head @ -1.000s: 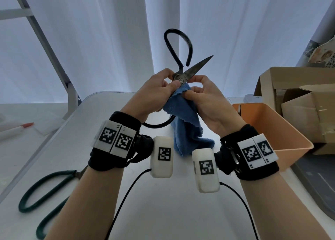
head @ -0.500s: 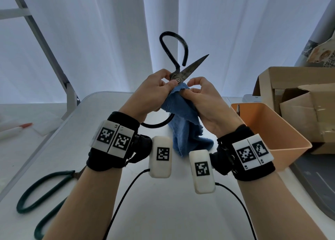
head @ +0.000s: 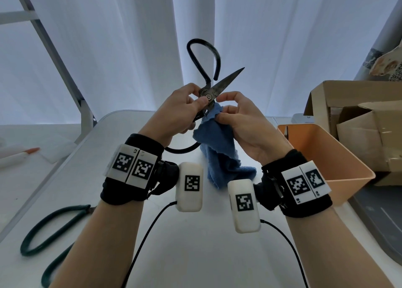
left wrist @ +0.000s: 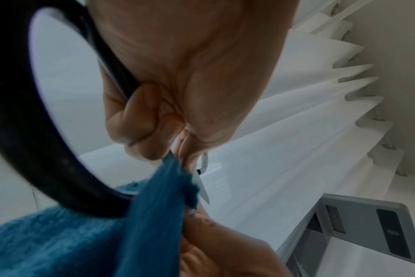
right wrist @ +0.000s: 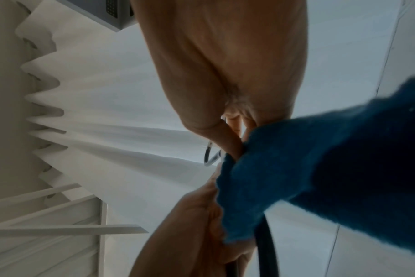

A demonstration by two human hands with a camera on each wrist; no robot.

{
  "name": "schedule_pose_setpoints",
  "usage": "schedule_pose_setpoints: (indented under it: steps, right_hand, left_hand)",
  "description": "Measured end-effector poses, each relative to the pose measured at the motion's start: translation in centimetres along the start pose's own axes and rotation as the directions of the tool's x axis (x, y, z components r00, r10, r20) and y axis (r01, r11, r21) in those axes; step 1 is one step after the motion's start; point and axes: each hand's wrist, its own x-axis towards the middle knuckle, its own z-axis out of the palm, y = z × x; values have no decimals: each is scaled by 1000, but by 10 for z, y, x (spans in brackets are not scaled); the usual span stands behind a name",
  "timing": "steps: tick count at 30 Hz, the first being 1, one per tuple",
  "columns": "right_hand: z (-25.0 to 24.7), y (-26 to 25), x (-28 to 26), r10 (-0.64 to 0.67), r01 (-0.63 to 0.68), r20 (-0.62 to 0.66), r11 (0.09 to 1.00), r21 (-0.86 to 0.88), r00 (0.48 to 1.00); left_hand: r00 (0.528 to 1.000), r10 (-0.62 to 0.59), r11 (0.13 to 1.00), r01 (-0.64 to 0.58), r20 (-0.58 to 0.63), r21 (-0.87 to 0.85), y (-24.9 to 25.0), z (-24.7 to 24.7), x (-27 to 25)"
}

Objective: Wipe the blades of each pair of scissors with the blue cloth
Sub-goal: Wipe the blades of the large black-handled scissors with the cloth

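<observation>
Black-handled scissors (head: pixel 214 87) are held up in the air, spread open, one dark blade pointing up and right. My left hand (head: pixel 185 107) grips them at the pivot, thumb on the screw; its fingers wrap the handle (left wrist: pixel 47 150) in the left wrist view. My right hand (head: pixel 235 118) pinches the blue cloth (head: pixel 219 148) around the lower blade just below the pivot, and the rest of the cloth (right wrist: pixel 320 178) hangs down. A blade tip (left wrist: pixel 203 193) pokes out past the cloth (left wrist: pixel 107 234). A second pair with green handles (head: pixel 52 233) lies on the table at lower left.
The white table (head: pixel 195 255) lies under my arms. An orange bin (head: pixel 330 157) stands at the right, with cardboard boxes (head: pixel 359 124) behind it. A grey metal frame (head: pixel 65 70) rises at the left, and a white marker (head: pixel 19 157) lies on the surface beside the table.
My right hand with the cloth has slid down from the pivot along the lower blade. The scissors have tilted slightly, and the upper blade shows more.
</observation>
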Motion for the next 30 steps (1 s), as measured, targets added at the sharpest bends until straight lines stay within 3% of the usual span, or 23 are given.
schedule_pose_setpoints:
  steps: [7,12,23,30]
  right_hand:
    - [-2,2,1,12,-11,-63,1000,11,998]
    - [-5,1,1,13,-13,10,1000,-14,1000]
    - [-6,0,0,7,-5,33,998,-70,999]
    - [-4,1,1,22,-25,-29,994,-102,999]
  left_hand:
    - [1000,0,1000,0,-9,10,2,2,1]
    - [1000,-7,1000,7,0,-13,0,-1,0]
    - [1000,-16,1000,16,-6,-4,0,1,1]
    - [1000,-15,1000,15,-14,21,1,2,1]
